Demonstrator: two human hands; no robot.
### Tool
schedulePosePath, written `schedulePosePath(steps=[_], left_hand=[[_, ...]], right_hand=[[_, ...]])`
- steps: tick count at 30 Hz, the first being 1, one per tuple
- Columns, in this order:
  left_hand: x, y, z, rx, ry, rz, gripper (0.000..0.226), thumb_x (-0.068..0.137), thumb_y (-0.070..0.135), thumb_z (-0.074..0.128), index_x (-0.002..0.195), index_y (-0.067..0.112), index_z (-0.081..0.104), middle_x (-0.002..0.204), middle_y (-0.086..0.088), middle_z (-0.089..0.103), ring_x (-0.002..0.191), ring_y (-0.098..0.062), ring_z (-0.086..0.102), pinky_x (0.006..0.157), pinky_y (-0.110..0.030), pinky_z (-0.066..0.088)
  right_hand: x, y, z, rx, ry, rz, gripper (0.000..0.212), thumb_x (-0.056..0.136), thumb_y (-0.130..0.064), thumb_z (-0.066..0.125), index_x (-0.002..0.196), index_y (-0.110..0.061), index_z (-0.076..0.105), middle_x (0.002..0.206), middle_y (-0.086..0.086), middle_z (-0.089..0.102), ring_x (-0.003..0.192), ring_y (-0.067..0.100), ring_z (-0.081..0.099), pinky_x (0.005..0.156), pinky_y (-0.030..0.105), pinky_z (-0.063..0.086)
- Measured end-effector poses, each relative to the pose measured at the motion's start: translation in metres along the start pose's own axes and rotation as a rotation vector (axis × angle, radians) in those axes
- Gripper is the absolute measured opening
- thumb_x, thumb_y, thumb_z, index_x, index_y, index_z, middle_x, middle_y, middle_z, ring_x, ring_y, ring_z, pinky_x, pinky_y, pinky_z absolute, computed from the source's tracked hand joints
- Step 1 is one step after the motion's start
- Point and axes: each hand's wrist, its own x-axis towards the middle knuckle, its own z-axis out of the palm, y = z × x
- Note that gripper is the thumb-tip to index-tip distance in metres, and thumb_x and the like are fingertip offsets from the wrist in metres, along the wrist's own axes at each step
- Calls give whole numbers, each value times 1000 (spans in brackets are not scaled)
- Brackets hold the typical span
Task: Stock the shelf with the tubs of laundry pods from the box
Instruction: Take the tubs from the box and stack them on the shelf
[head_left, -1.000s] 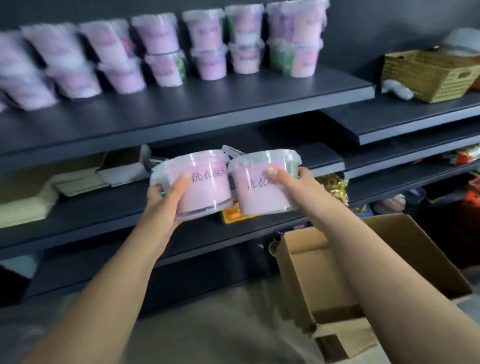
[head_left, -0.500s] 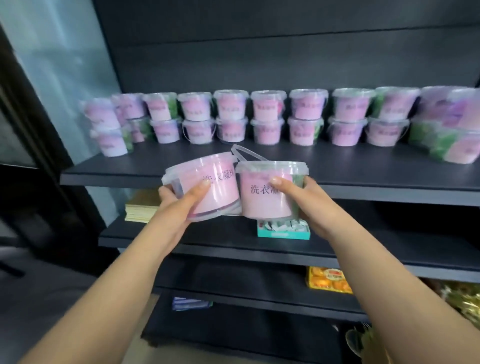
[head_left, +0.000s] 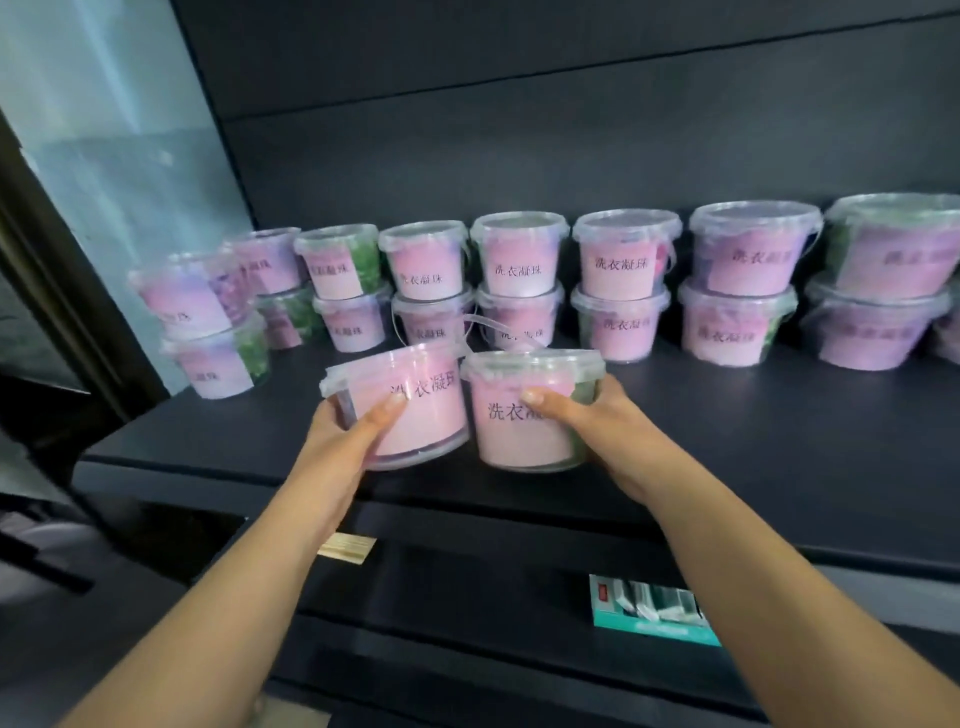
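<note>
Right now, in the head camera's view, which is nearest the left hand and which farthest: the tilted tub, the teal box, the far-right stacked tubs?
1. Tilted tub, held in the left hand.
2. Teal box, lower shelf, right.
3. Far-right stacked tubs, shelf's back.

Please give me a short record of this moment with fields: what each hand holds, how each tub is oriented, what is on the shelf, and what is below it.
left hand: holds the left tub
left tub tilt: tilted, lid toward the left
right hand: holds the right tub
right tub tilt: about upright
tubs' contact: sides touch or nearly touch
shelf: dark; stacked tubs along the back, two high
front of shelf: bare where the hands are
lower shelf: teal box
source box: not in view
</note>
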Motion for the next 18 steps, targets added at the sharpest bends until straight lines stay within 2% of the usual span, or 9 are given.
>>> schedulePosePath(steps=[4, 7, 10, 12, 16, 18], left_hand=[[39, -12, -21, 108, -36, -21, 110, 38, 57, 77, 132, 11, 44, 125, -4, 60, 113, -18, 58, 105, -42, 40], [67, -13, -37, 162, -71, -20, 113, 36, 58, 81, 133, 12, 43, 127, -2, 58, 113, -18, 56, 104, -40, 41], [97, -11, -59, 252, -53, 12, 90, 60, 44, 80, 134, 12, 40, 127, -2, 54, 111, -17, 53, 96, -32, 42], [115, -9, -79, 322, -2, 30, 90, 62, 44, 78, 135, 11, 38, 131, -3, 51, 112, -17, 52, 96, -32, 41], [141, 0, -117, 446, -30, 64, 91, 63, 37, 82, 136, 11, 35, 127, 1, 48, 107, -12, 45, 92, -27, 37], [149, 0, -136, 466, -107, 62, 89, 60, 37, 83, 134, 15, 39, 122, 2, 51, 109, -13, 49, 91, -27, 39]], right_hand=[[23, 0, 12, -83, 22, -5, 113, 34, -57, 81, 129, -17, 36, 122, -6, 56, 110, 11, 55, 98, 31, 45], [36, -3, 23, -162, 54, -21, 111, 32, -61, 83, 126, -19, 43, 118, -7, 61, 106, 9, 60, 96, 33, 48], [45, -8, 40, -126, 139, -61, 96, 35, -56, 86, 118, -21, 50, 110, -7, 65, 100, 8, 63, 92, 31, 50], [52, -13, 54, -52, 204, -93, 88, 35, -54, 85, 112, -23, 54, 103, -8, 68, 94, 5, 65, 86, 27, 51], [68, -26, 89, 69, 266, -124, 118, 23, -61, 86, 125, -15, 47, 114, 0, 66, 102, 15, 65, 90, 36, 51], [74, -34, 112, 109, 265, -139, 109, 34, -52, 87, 127, -13, 45, 117, 2, 65, 102, 14, 64, 91, 36, 51]])
